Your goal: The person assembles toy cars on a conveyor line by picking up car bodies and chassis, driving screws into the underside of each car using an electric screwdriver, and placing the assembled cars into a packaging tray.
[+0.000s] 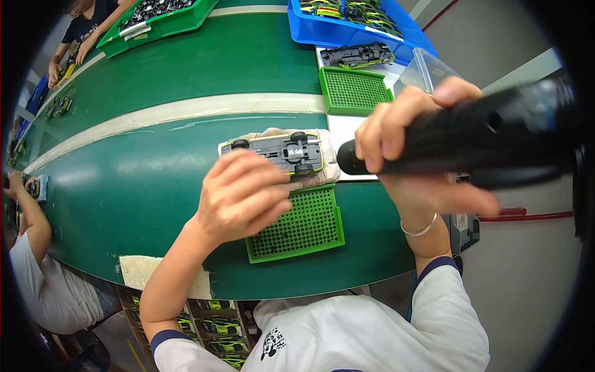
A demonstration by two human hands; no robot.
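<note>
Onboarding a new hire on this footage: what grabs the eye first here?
The big black electric screwdriver gripped in the right hand fills the right side, its tip pointing at the upside-down toy car. That car lies on a cloth pad at the centre, steadied by the left hand, with a green perforated tray just below. Behind, the green conveyor belt carries a blue bin of more toy cars.

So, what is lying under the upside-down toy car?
The toy car rests on a folded beige cloth on the green table. The left hand covers the car's near side; a green perforated tray lies just beside.
</note>
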